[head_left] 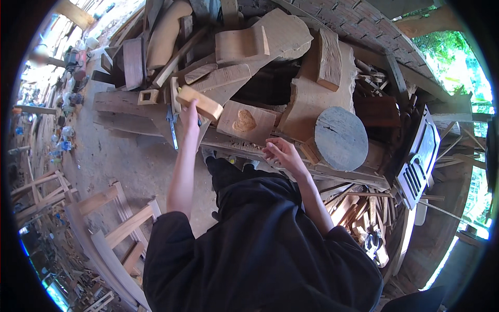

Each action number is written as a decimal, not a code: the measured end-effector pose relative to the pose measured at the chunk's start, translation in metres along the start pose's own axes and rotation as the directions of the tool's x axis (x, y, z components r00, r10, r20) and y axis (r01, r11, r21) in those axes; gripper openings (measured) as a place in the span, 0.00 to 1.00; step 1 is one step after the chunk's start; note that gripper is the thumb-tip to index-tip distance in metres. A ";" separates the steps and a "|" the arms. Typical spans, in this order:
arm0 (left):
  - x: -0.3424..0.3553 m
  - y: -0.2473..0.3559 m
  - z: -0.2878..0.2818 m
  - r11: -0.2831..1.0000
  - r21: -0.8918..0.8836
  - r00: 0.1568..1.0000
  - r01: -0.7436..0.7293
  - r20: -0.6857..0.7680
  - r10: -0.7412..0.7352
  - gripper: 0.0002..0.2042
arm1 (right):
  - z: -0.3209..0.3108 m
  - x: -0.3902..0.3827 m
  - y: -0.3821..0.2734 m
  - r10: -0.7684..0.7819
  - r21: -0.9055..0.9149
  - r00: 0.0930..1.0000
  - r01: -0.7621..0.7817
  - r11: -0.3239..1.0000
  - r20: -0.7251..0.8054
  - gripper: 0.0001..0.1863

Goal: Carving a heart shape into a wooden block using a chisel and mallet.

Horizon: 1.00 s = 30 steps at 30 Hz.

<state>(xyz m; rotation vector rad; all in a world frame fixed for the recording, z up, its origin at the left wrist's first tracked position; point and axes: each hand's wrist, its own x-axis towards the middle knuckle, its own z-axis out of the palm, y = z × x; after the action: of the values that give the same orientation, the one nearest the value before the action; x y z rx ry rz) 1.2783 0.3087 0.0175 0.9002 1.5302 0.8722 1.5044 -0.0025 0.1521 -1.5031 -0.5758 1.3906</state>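
Two hands in view, both raised toward a big pile of timber offcuts (pixel 291 78). Left hand (pixel 189 117) is closed around one end of a pale rectangular wood block (pixel 200 103); block is lifted, tilted, its far end pointing right and down, in front of the pile. Right hand (pixel 280 152) is half open, fingers loosely curled, palm up, holding nothing; it hovers just in front of a long plank (pixel 228 143) running along the base of the pile. Between the hands, just above the plank, leans a square board with a heart carved in it (pixel 245 122). Right of that, a round grey log slice (pixel 340 138) stands on edge, near the right hand but not touching it. A blue-handled tool (pixel 171 127) hangs or leans just left of the left wrist; can't tell which. Lower left: unfinished wooden chair frames (pixel 112 229) on the dirt floor (pixel 125 166). Right side: dark carved panel (pixel 418 158) leaning, thin wood strips (pixel 358 208) scattered beneath it. Person wears dark sleeves, forearms bare.
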 end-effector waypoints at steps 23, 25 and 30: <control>-0.038 0.000 0.016 0.459 0.667 0.680 -0.587 0.098 0.727 0.21 | -0.039 0.013 0.047 0.107 -0.089 0.983 -0.121 0.989 -0.150 0.21; -0.071 -0.037 0.016 0.561 0.598 0.719 -0.573 0.038 0.694 0.22 | -0.038 0.016 0.046 0.111 -0.091 0.984 -0.124 0.988 -0.142 0.21; -0.134 -0.132 0.037 0.936 0.148 0.946 0.319 0.014 -0.325 0.25 | -0.040 0.025 0.046 0.117 -0.006 0.986 -0.118 0.993 -0.120 0.19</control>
<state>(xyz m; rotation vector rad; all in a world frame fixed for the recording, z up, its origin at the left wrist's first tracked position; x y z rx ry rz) 1.3175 0.1331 -0.0472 0.7339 1.6654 0.5101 1.5359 -0.0134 0.0951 -1.6407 -0.4280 1.3771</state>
